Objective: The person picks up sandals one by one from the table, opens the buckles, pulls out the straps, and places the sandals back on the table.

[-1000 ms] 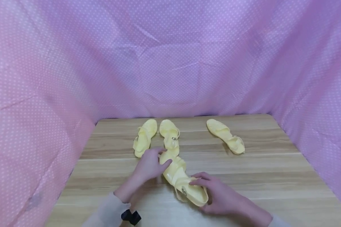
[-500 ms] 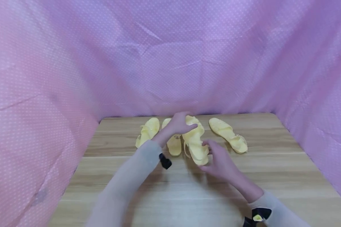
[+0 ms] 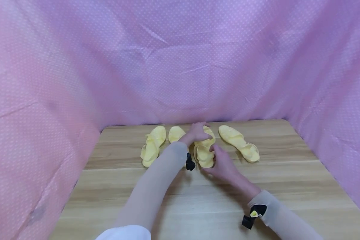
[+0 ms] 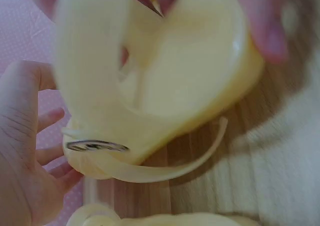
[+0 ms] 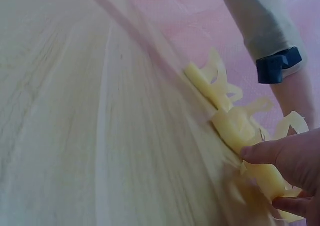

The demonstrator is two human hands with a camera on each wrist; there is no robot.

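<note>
Both hands are at one pale yellow sandal (image 3: 205, 154), toe toward the back, in the row near the table's far edge. My left hand (image 3: 197, 132) grips its toe end, the thumb over the front. My right hand (image 3: 223, 164) holds the heel end between thumb and fingers. In the left wrist view the sandal's ankle strap (image 4: 170, 175) hangs loose, and a dark oval mark shows on it. Whether its sole touches the table I cannot tell. A matching sandal (image 3: 176, 133) just to the left is partly hidden by my left arm.
Another yellow sandal (image 3: 151, 146) lies at the far left of the row, and one (image 3: 238, 143) lies at an angle on the right. The wooden table (image 3: 198, 206) is enclosed by pink dotted cloth (image 3: 180, 76) at the back and sides.
Both hands have carried the sandal from the near middle of the table up and back, turning it straighter, into the gap between the second sandal and the right one.
</note>
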